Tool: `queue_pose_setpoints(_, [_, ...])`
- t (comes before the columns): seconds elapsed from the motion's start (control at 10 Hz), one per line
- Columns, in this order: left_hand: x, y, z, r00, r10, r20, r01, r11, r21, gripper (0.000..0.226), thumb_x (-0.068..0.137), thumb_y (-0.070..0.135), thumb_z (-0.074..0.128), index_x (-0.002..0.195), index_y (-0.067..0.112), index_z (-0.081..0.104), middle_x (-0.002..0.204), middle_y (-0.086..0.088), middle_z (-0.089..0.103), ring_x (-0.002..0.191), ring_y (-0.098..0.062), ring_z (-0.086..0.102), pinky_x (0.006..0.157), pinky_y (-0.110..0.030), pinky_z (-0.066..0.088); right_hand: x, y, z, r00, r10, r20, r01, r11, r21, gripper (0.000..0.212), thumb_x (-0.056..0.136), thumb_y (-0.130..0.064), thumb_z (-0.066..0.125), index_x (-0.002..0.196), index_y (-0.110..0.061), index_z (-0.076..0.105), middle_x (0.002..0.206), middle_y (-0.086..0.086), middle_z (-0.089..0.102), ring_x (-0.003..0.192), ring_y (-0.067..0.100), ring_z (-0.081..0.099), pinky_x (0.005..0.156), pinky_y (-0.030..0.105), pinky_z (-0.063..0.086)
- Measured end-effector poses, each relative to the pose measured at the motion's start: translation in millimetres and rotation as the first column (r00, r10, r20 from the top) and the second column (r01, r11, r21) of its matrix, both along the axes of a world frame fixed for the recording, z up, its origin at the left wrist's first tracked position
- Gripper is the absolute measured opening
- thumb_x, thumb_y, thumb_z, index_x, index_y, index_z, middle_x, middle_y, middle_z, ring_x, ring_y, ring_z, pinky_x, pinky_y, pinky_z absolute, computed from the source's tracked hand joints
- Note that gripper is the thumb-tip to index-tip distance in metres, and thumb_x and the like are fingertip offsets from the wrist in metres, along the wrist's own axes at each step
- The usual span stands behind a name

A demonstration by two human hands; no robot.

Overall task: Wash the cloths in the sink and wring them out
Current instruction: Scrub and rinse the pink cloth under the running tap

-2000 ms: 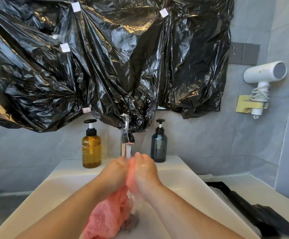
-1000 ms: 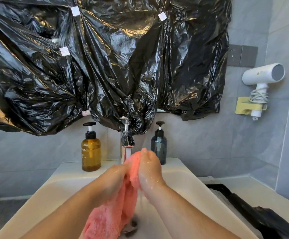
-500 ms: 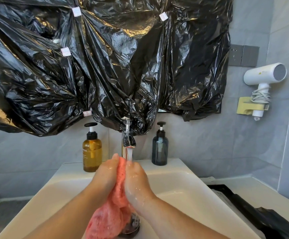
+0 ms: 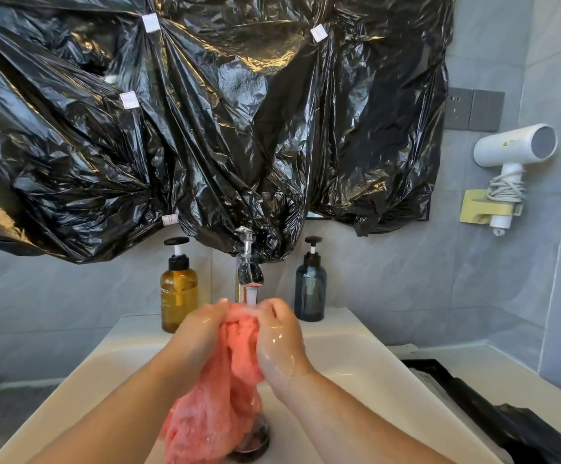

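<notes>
A wet pink cloth (image 4: pixel 219 390) hangs between my hands over the white sink (image 4: pixel 356 366). My left hand (image 4: pixel 199 333) grips its upper left part and my right hand (image 4: pixel 281 343) grips its upper right part, both wet. The cloth's top edge sits right under the chrome tap (image 4: pixel 249 266), whose water stream falls onto it. The lower end of the cloth droops down to the drain (image 4: pixel 252 443).
An amber pump bottle (image 4: pixel 178 293) stands left of the tap and a dark blue one (image 4: pixel 310 289) right of it. Black plastic sheeting (image 4: pixel 205 128) covers the wall above. A white hair dryer (image 4: pixel 510 152) hangs at right. A black bag (image 4: pixel 493 413) lies on the right counter.
My hands have kept rubbing the pink cloth against itself under the tap, moving up, down and apart; now they hold it slightly wider, its top under the stream.
</notes>
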State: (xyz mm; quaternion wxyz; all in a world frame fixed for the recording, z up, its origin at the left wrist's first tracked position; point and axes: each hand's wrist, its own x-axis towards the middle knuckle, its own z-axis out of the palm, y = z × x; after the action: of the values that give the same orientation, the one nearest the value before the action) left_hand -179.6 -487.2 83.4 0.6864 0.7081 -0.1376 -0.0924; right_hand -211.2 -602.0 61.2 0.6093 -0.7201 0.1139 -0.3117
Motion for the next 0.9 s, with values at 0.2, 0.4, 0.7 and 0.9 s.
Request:
queue_pose_setpoints(0.2, [-3, -2, -2, 0.998, 0.064, -0.004, -0.064, 0.997, 0.034, 0.042, 0.107, 0.041, 0.041, 0.087, 0.011, 0.063, 0.085, -0.013, 0.065, 0.088, -0.033, 0.064, 0.098, -0.054, 0.051, 12, 21, -13, 0.971, 0.195, -0.137, -0.174, 0.973, 0.149, 0.038, 0.094, -0.042, 0.051, 0.101, -0.013, 0.075, 0.098, 0.008, 0.073, 0.099, 0.025, 0.069, 0.085, 0.036, 0.059])
queue_pose_setpoints(0.4, [-6, -12, 1, 0.98, -0.084, 0.181, 0.018, 0.94, 0.34, 0.031, 0.107, 0.02, 0.04, 0.093, 0.009, 0.065, 0.094, -0.013, 0.072, 0.083, -0.023, 0.066, 0.087, -0.042, 0.056, 9, 0, -12, 0.998, 0.022, -0.053, -0.033, 0.978, -0.208, 0.034, 0.102, -0.03, 0.042, 0.118, -0.007, 0.061, 0.106, 0.001, 0.056, 0.093, 0.012, 0.049, 0.07, 0.016, 0.039])
queue_pose_setpoints(0.7, [-7, -6, -3, 0.976, -0.127, 0.175, 0.079, 0.963, 0.26, 0.039, 0.105, 0.039, 0.046, 0.095, 0.019, 0.078, 0.095, 0.0, 0.077, 0.094, -0.02, 0.071, 0.089, -0.038, 0.053, 0, -1, -1, 0.995, -0.076, 0.063, 0.071, 0.995, 0.076, 0.029, 0.107, -0.03, 0.036, 0.085, -0.02, 0.052, 0.083, -0.002, 0.062, 0.08, 0.014, 0.06, 0.076, 0.031, 0.049])
queue_pose_setpoints(0.9, [-4, -6, -5, 0.982, 0.117, 0.149, -0.124, 0.991, 0.04, 0.035, 0.108, 0.033, 0.04, 0.096, 0.01, 0.064, 0.102, -0.019, 0.066, 0.09, -0.029, 0.06, 0.095, -0.056, 0.052, 8, 17, -13, 0.994, 0.101, -0.044, -0.096, 0.99, 0.102, 0.026, 0.104, -0.03, 0.042, 0.091, -0.019, 0.061, 0.087, -0.006, 0.065, 0.086, 0.01, 0.061, 0.078, 0.028, 0.051])
